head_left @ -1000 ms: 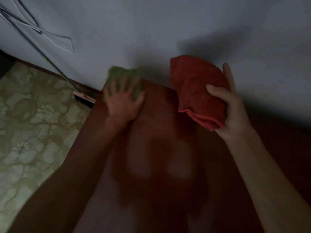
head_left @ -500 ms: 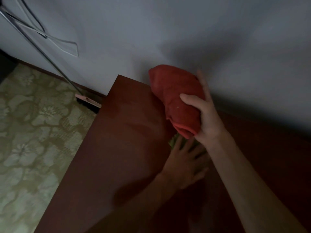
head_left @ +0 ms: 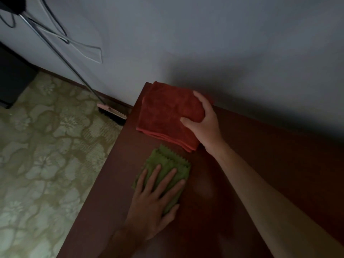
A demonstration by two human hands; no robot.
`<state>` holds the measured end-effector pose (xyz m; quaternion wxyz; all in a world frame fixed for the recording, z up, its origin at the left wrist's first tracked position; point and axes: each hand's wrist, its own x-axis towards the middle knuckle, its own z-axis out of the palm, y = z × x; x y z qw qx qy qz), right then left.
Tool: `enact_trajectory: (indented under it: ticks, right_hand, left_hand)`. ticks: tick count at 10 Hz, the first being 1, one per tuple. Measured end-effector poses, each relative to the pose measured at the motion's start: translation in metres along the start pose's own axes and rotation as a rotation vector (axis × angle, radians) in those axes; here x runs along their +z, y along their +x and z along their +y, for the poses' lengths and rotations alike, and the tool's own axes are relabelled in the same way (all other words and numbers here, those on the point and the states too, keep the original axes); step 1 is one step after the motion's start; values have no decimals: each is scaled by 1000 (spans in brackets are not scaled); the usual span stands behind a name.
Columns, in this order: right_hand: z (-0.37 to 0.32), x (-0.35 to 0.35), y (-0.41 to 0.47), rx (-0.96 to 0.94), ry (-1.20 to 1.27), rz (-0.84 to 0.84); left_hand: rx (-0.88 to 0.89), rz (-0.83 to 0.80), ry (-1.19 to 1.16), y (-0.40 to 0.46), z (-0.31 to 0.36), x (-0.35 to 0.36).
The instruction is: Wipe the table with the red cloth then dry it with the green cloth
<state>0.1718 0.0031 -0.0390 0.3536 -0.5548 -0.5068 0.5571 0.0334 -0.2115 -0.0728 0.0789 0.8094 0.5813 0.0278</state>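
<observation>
Green cloth (head_left: 168, 175) lies mid-frame on the table (head_left: 260, 164), pressed flat under the left hand (head_left: 154, 202) for drying, while the right hand (head_left: 202, 121) grips the folded red cloth (head_left: 167, 114) parked upper centre.

left hand (head_left: 154, 198) flat on green cloth (head_left: 167, 164) | right hand (head_left: 202, 121) grips red cloth (head_left: 167, 112)

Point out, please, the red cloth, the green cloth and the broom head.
red cloth (head_left: 167, 112), head view, middle of its folded top face.
green cloth (head_left: 167, 162), head view, bare part beyond the fingers.
broom head (head_left: 111, 113), head view, middle of its pale block.
</observation>
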Motion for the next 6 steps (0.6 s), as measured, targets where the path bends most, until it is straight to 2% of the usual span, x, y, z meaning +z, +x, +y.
enact_trajectory:
  ticks: [1, 2, 3, 4, 5, 6]
  right_hand:
    - [9, 0, -1, -111, -293, 6]
    - [12, 12, 0, -129, -622, 66]
    - [14, 22, 8, -140, -873, 151]
    - [18, 20, 11, -140, -1032, 185]
    - [20, 7, 6, -145, -982, 187]
    - [23, -18, -50, -201, -843, 264]
  left_hand:
    - [-43, 22, -4, -9, -5, 1]
    - [-93, 44, -22, -8, -4, 0]
    - [-149, 76, -12, 0, -14, -2]
    - [-286, 123, 11, 17, -42, -8]
    - [-298, 143, 21, 26, -57, -14]
    - [-225, 111, 19, 15, -50, -14]
